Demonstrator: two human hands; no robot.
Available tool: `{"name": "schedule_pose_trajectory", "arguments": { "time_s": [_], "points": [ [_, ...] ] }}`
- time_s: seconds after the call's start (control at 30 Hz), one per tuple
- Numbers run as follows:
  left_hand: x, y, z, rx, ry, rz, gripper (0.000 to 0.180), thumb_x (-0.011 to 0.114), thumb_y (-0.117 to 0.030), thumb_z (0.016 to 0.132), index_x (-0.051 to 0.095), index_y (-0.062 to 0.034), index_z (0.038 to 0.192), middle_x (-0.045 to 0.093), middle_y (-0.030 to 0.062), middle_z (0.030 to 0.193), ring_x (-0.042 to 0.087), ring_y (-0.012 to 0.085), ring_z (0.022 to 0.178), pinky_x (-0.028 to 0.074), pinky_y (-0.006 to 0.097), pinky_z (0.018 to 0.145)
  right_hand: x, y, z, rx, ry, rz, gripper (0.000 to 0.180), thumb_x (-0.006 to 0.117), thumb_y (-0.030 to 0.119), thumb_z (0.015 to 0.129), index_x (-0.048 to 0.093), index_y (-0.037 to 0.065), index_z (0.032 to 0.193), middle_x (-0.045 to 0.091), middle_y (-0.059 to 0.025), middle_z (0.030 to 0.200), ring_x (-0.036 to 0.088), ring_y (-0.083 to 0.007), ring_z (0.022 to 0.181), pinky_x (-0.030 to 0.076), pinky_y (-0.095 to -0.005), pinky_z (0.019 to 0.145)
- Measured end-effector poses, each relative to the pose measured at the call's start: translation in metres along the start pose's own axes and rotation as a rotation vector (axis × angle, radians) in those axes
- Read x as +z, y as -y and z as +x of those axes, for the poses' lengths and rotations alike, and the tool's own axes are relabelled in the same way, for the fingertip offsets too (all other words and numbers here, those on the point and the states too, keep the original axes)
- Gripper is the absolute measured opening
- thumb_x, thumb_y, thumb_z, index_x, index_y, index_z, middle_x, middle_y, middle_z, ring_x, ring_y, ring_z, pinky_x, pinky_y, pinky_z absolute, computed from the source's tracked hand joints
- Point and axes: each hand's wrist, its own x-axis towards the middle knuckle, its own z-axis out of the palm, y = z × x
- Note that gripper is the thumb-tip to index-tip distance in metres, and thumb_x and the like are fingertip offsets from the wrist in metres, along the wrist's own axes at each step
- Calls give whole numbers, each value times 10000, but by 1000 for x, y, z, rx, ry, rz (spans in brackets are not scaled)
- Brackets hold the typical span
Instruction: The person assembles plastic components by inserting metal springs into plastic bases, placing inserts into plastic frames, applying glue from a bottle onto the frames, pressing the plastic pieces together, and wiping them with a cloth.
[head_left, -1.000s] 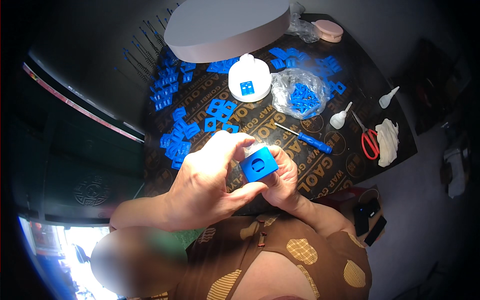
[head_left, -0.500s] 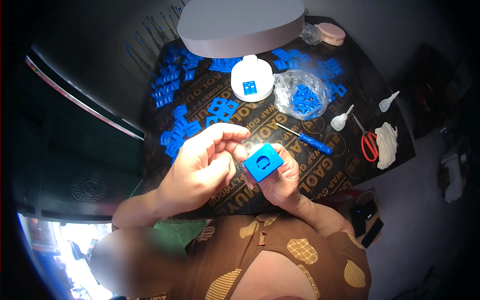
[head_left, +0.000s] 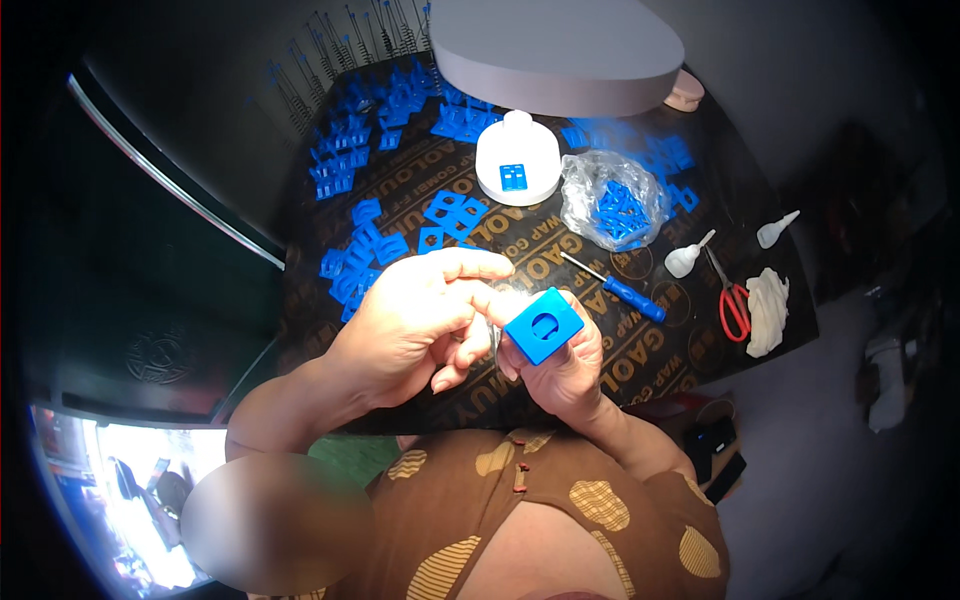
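My right hand (head_left: 568,375) grips a blue rectangular plastic block (head_left: 565,320) with a round recess in its face, held tilted above the table. Just left of the block, my left hand (head_left: 410,325) has its fingers loosely bent and apart. One of its fingertips reaches the block's upper left edge; whether it touches cannot be made out. Beyond the hands, a small blue slotted piece (head_left: 513,178) rests on a white rounded stand (head_left: 518,140). Flat blue pieces with holes (head_left: 455,213) lie near my left hand.
A clear plastic bag (head_left: 615,200) holds small blue parts. To the right lie a blue-handled screwdriver (head_left: 632,297), white nozzle bottles (head_left: 683,261), red-handled scissors (head_left: 735,310) and a pale cloth (head_left: 767,312). A large grey lamp head (head_left: 560,55) overhangs the back. Spring-like rods (head_left: 300,95) stand far left.
My left hand's lower fingers have uncurled and spread, and its fingertips have moved right toward the block. The right hand still holds the block. The view has shifted slightly.
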Motion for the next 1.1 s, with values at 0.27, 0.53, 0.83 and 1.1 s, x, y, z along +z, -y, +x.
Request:
{"name": "schedule_pose_trajectory", "arguments": {
  "time_s": [0.27,0.53,0.83,1.1],
  "points": [
    [-10,8,0,19,40,-114,385,539,10,835,465,63,1208,622,154,909,537,132,554,426,226,393,-2,0,0,77,29,7,458,635,310,894,438,19,1187,594,-193,1002,582,-216,716,486,-341,600],
    [-18,14,-3,140,-34,117,283,549,-34,868,505,31,1140,565,83,867,543,99,588,423,207,404,-2,-1,2,133,42,-11,443,648,301,885,457,23,1171,588,-170,993,582,-221,727,486,-341,602],
    [-17,32,-7,538,-166,801,490,839,-171,650,565,-17,1026,559,46,840,435,72,576,438,238,546,-3,-12,4,134,-124,7,413,640,287,894,468,38,1174,576,-100,1009,583,-191,843,497,-325,708],
    [-16,42,1,691,-214,1091,485,841,-152,640,570,-23,1021,539,56,859,511,163,716,449,287,606,0,-14,5,171,-94,37,368,661,230,885,487,44,1151,580,-63,993,582,-156,879,498,-300,766]
  ]
}}
